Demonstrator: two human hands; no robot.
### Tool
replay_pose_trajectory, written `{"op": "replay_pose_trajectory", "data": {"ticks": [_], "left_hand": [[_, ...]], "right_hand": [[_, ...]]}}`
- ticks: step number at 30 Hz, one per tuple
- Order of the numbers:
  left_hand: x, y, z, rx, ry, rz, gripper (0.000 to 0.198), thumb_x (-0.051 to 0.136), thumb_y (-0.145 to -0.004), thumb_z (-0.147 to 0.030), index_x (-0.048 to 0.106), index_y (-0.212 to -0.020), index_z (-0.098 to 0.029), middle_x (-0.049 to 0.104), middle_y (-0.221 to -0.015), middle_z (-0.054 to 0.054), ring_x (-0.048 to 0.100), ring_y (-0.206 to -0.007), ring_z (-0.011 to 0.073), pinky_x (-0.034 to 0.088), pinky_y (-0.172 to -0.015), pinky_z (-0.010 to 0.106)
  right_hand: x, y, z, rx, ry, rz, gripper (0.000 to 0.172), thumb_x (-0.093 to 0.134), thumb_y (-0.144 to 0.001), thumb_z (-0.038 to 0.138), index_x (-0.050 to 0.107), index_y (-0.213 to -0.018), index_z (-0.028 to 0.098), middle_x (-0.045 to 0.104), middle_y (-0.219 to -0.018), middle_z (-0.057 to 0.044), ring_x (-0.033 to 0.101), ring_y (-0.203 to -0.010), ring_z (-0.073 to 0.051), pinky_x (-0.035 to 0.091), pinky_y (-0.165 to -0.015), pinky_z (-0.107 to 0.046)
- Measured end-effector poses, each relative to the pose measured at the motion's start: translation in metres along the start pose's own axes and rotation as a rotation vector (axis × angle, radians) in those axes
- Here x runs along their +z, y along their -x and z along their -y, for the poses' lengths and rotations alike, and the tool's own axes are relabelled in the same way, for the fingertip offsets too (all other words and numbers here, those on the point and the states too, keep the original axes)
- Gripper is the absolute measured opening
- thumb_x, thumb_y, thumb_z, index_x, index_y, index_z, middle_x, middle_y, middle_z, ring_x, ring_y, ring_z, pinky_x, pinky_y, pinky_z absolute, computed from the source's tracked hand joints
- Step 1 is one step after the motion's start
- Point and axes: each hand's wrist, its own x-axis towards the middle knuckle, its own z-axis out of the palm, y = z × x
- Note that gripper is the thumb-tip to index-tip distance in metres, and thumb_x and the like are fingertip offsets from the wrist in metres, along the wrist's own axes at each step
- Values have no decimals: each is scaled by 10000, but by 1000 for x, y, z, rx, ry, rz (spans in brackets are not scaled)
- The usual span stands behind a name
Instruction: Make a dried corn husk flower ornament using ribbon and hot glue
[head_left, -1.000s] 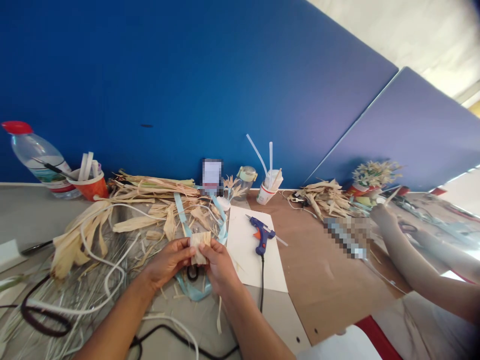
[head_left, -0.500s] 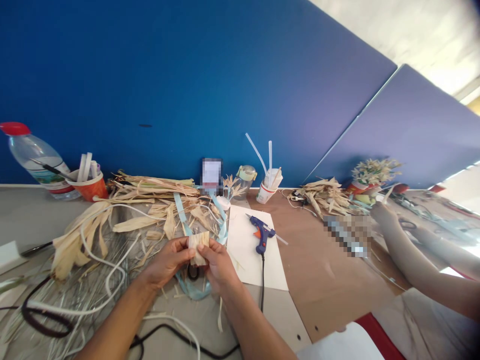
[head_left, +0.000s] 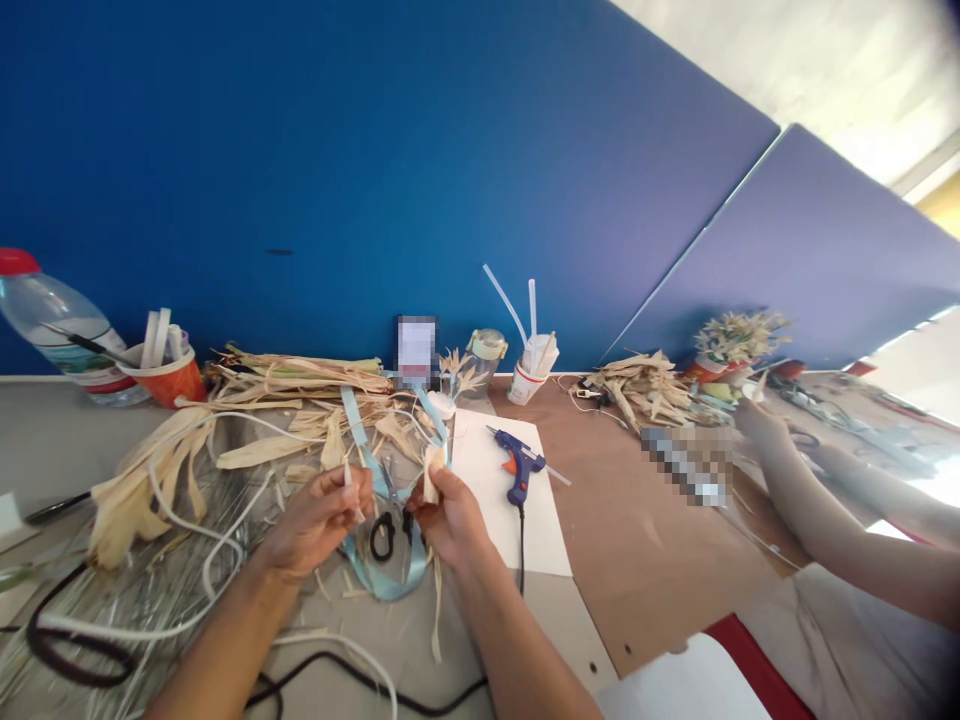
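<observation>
Pale strips [head_left: 432, 474], seemingly upright, in both hands [head_left: 459, 518]

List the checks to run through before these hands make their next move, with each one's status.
1. Left hand holding the pale strip: ok.
2. Right hand holding the husk piece: ok.
3. Scissors in view between the hands: ok.
4. Glue gun resting on the white sheet: ok.
5. Glue gun heated: cannot tell.
6. Surface beside the left forearm free of cords: not ok; a white cord loops there.
</observation>
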Motion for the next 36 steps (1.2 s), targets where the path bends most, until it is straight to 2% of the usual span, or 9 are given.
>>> {"op": "replay_pose_trajectory", "data": {"ticks": [5,9,13,16,18,22,25,29,36], "left_hand": [[-4,-2,-1,-58,-98,-155,222,713,-737,-298,548,-694,-156,562,-736,-14,291,-473,33,300,-495,192],[-5,-4,7,-134,-250,-167,247,700,-738,-373,573,-736,-162,533,-617,-25,377,-508,68,277,-485,190],[-6,-7,10,-138,-405,-217,289,699,-715,-414,618,-827,-160,552,-656,-24,387,-525,77,257,-477,196],[-3,-8,10,-114,-511,-248,316,697,-691,-433,628,-832,-160,567,-674,-20,414,-552,93,286,-501,207],[-2,-10,11,-89,-572,-262,308,694,-679,-441,622,-780,-159,560,-646,-20,441,-577,111,318,-532,220],[-1,-12,16,-23,-650,-200,280,664,-699,-438,600,-699,-165,530,-605,-29,446,-581,120,347,-561,234],[0,-11,18,-42,-668,-134,267,641,-720,-434,603,-709,-170,523,-611,-31,441,-568,118,350,-544,233],[5,-8,14,-87,-683,-98,263,651,-697,-432,595,-692,-175,537,-624,-21,469,-591,131,378,-560,245],[6,-8,6,-68,-694,-150,291,670,-671,-453,607,-683,-169,530,-603,-24,460,-584,126,370,-566,244]], "right_hand": [[-2,0,6,-106,147,11,190,671,-700,330,576,-708,166,520,-535,47,445,-464,-85,386,-474,-212],[-2,-1,-2,-231,436,-66,242,643,-712,300,589,-904,163,608,-667,28,528,-548,-104,422,-528,-218],[-9,-6,-4,-428,707,-112,429,575,-728,258,506,-1146,190,647,-903,-35,608,-787,-166,488,-701,-296],[-11,-4,0,-674,1019,-231,486,565,-713,227,503,-1194,188,577,-1155,-111,522,-1090,-235,427,-914,-395],[-9,0,2,-769,1136,-259,427,550,-729,221,541,-1154,179,560,-1182,-124,481,-1144,-248,386,-963,-415],[-1,5,0,-597,1046,-77,231,524,-786,289,626,-960,177,643,-907,-54,582,-832,-178,464,-768,-314],[5,5,-4,-448,941,-8,147,565,-743,292,632,-790,170,613,-715,0,538,-657,-134,432,-628,-252],[6,3,-4,-370,839,-26,141,578,-704,279,563,-612,173,494,-533,49,429,-519,-99,347,-524,-224],[-3,-5,2,-424,579,-146,190,584,-707,323,519,-603,178,442,-520,64,377,-507,-90,333,-539,-228]]}}
